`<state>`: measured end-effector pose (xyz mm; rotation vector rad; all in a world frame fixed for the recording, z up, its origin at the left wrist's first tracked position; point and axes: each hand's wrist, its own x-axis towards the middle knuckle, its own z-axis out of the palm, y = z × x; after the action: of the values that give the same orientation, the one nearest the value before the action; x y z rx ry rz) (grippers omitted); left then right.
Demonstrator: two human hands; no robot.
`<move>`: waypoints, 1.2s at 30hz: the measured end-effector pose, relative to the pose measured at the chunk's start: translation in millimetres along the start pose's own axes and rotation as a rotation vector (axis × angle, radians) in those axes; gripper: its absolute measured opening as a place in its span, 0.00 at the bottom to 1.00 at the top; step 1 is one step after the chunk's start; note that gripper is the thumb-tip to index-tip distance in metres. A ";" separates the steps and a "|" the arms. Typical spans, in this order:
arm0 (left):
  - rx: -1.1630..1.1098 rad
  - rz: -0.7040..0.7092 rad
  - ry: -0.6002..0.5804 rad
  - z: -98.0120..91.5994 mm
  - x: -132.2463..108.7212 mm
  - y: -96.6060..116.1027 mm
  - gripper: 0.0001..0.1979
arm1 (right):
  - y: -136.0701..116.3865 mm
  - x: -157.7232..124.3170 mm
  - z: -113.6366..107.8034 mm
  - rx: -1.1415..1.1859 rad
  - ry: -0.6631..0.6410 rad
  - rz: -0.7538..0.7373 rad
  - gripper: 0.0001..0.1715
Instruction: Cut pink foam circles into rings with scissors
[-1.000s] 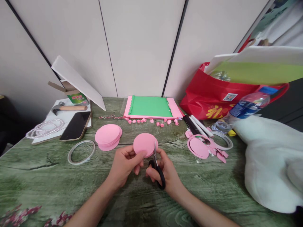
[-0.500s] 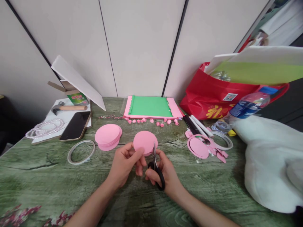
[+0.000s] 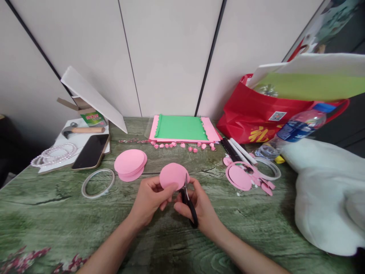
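Note:
A pink paper circle is pinched at its lower left edge by my left hand, thumb on top. In my right hand are black-handled scissors, fingers in the loops. Their blades lie at the circle's right edge, slightly parted. A stack of pink paper circles rests on the table to the left of my hands. To the right lie pink paper offcuts and rings.
Left are a tape roll, a phone, a hammer and bead strings. Green paper and small pink rolls lie behind. A red bag, a bottle and a white plush shape stand right.
The circle has come slightly lower and tilted in my left hand. The scissors' blades have opened a little at its right edge.

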<state>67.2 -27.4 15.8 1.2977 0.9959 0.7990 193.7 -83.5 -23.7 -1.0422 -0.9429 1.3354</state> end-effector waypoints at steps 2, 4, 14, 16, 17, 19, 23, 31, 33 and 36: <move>-0.003 0.004 0.001 0.2 -0.6 0.2 0.12 | 0.3 0.3 -0.9 0.001 -0.003 -0.006 0.35; -0.006 0.007 0.007 0.4 -0.8 0.6 0.12 | 0.5 0.4 -1.3 -0.009 -0.006 -0.003 0.34; 0.006 0.025 0.028 0.4 -0.5 1.9 0.11 | 1.6 0.3 -0.7 0.004 -0.016 0.011 0.34; 0.005 0.029 0.029 0.3 -0.6 1.4 0.11 | 0.8 0.1 -0.5 0.000 -0.012 0.024 0.34; 0.004 0.030 0.030 0.3 -0.6 1.2 0.11 | 0.3 -0.1 -0.3 -0.005 -0.009 0.030 0.34; -0.002 0.030 0.033 0.6 -0.4 1.0 0.11 | -0.7 -0.3 0.0 -0.018 -0.002 0.034 0.34; -0.008 0.032 0.037 0.7 -0.5 0.5 0.11 | -0.8 -0.1 0.2 -0.035 -0.001 0.029 0.33; 0.002 0.055 0.033 -0.8 0.4 -1.3 0.09 | 0.5 0.8 -0.5 -0.073 0.006 0.024 0.33; 0.005 0.053 0.036 -0.5 0.5 -0.5 0.09 | 1.0 0.7 -0.6 -0.069 0.011 0.023 0.33; 0.002 0.046 0.041 0.0 0.0 1.0 0.10 | 0.2 0.6 -0.2 -0.071 0.005 0.029 0.34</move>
<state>67.2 -27.3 16.8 1.3144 1.0023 0.8636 193.9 -82.9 -24.0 -1.1170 -0.9812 1.3306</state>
